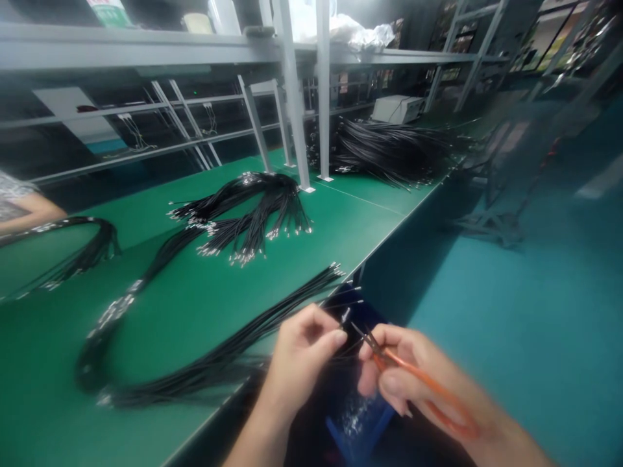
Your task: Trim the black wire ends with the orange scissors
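A black cable end (344, 319) stands just past the surface's (335, 224) edge, pinched in the fingers of the left hand (311, 344). The right hand (396, 370) grips orange-handled scissors (418, 373), blades parted and near the cable end. A long cable bundle (195, 366) curves across the green surface; beyond lie a fanned bundle (253, 207) and, past white posts (323, 91), a larger pile (389, 149).

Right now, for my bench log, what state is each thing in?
Left hand: pinching a silver-tipped black piece.
Right hand: holding scissors.
Scissors: blades parted.
Nearest cables: bundled, curved.
Leftmost cables: bent, ends spread.
Middle cables: ends fanned out.
Farthest cables: heaped loosely.
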Tool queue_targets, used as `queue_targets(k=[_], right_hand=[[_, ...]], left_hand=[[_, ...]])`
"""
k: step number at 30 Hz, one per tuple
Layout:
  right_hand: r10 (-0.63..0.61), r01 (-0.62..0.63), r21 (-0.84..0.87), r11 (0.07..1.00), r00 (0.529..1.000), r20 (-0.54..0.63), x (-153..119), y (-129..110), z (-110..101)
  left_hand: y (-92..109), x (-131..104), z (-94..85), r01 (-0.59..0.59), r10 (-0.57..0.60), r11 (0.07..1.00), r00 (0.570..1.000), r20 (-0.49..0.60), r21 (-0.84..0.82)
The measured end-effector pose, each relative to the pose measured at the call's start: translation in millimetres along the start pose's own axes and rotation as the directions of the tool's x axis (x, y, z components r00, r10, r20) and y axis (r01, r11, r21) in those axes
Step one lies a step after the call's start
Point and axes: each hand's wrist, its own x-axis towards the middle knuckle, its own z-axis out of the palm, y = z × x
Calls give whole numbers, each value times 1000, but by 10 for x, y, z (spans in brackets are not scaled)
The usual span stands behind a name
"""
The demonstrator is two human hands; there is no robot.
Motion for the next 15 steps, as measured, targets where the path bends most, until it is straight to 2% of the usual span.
queue_targets(k=[3,5,15], right_hand=[[-9,-2,88,996,992,130,48,42,-60],[-19,-5,133,991,984,176,87,79,-69],[-59,24,174,984,979,194,126,100,-73]], left_hand=[[15,-7,-23,16,-10,995,999,53,-102],[17,-17,-20,16,-6,992,997,79,-129],[12,-39,-11,-81,85,995,994,73,-53]])
